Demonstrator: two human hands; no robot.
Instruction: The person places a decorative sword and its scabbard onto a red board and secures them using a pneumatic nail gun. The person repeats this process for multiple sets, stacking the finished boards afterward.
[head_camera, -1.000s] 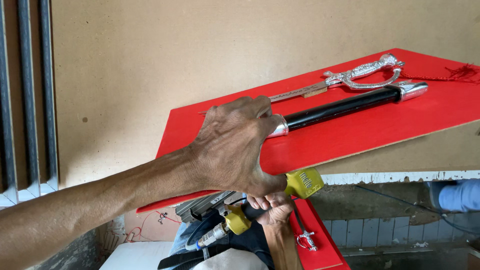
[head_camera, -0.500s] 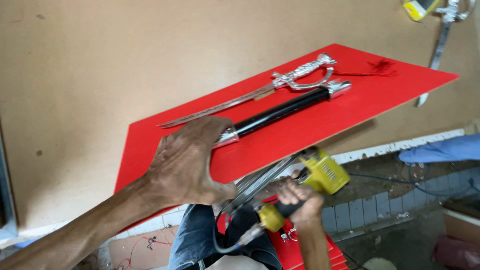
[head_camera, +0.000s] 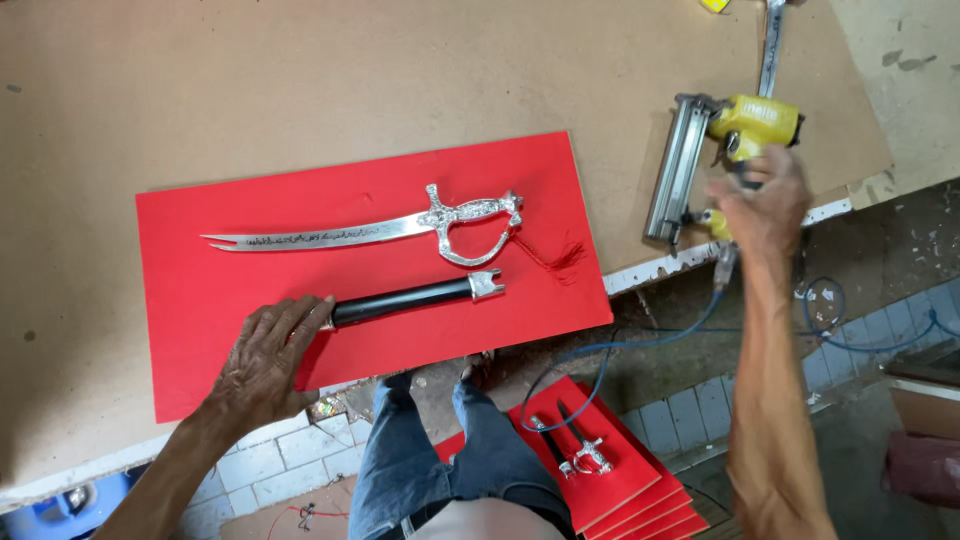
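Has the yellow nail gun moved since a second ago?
Yes. The right hand has carried the nail gun from under the red board's near edge onto the brown tabletop, right of the board.

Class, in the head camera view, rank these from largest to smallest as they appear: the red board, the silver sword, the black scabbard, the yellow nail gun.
1. Red board
2. Silver sword
3. Yellow nail gun and black scabbard: similar in length, so unranked; the left hand covers the scabbard's end.

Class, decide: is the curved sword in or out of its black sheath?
Out: the sword lies bare on the red board, apart from the black sheath.
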